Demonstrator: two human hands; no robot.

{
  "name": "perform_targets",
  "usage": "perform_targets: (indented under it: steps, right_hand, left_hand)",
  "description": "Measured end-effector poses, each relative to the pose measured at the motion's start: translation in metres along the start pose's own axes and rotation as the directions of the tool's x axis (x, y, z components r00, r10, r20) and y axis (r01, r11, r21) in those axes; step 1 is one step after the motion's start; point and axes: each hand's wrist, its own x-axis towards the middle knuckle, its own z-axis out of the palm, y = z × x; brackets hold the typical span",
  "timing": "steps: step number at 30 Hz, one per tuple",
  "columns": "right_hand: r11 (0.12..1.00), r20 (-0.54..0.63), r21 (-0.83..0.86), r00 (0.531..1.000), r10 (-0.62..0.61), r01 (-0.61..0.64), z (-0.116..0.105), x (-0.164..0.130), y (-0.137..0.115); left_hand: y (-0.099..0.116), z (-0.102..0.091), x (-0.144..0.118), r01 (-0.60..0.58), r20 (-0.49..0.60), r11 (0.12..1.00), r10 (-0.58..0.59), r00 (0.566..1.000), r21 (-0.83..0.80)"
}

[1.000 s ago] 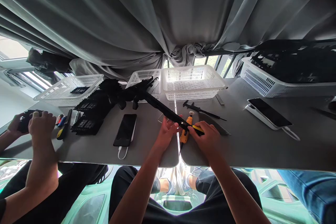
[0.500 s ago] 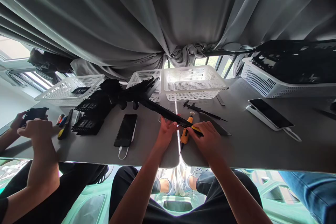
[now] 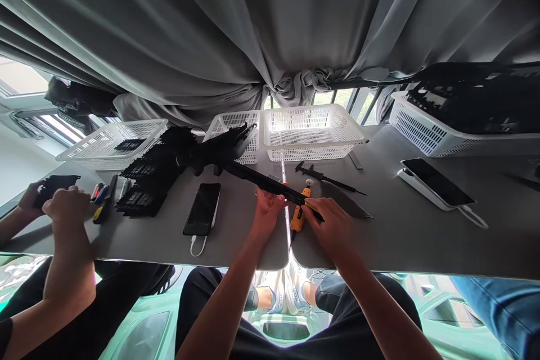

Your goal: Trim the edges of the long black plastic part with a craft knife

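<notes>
A long black bar-shaped part (image 3: 253,175) runs from a bulky black end near the baskets down toward me. My left hand (image 3: 265,215) grips the bar at its middle. My right hand (image 3: 333,224) is closed on the bar's near end, its fingers on top. An orange-handled tool (image 3: 298,215) lies on the grey table (image 3: 405,236) just under the bar, between my two hands.
White baskets (image 3: 310,132) stand at the back, and another with black parts (image 3: 426,129) at the right. A phone on a cable (image 3: 202,208), a second phone (image 3: 436,183), a black caliper (image 3: 327,177) and stacks of black parts (image 3: 143,180) lie around. Another person's hands (image 3: 63,208) work at the left.
My right hand has closed further over the bar's near end, hiding the yellow piece seen earlier. The bar has tilted slightly. The other person's hands at the left have shifted.
</notes>
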Motion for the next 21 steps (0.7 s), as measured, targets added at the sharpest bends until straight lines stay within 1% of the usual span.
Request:
perform_targets:
  steps: [4,9,14,21]
  right_hand:
    - [0.999,0.026,0.036,0.999,-0.042,0.041,0.0018,-0.0003,0.0003]
    - [0.998,0.015,0.007,0.997,-0.069,0.069,0.0011,0.0010,-0.0018]
    - [0.999,0.020,-0.013,0.999,-0.029,0.030,0.0005,0.0007,-0.0006]
    - [0.998,-0.012,-0.065,1.000,0.014,-0.015,-0.0001,-0.0001,0.0003]
  left_hand:
    - [-0.0001,-0.0010,-0.0003,-0.006,0.001,1.000,0.006,1.000,0.007]
    - [-0.0019,-0.0024,0.0008,-0.004,-0.005,1.000,0.004,1.000,0.023]
    - [-0.0014,-0.0011,0.0005,-0.006,-0.025,0.999,0.007,1.000,0.034]
    - [-0.0010,-0.0005,0.0004,-0.026,-0.019,0.998,0.027,0.999,0.052]
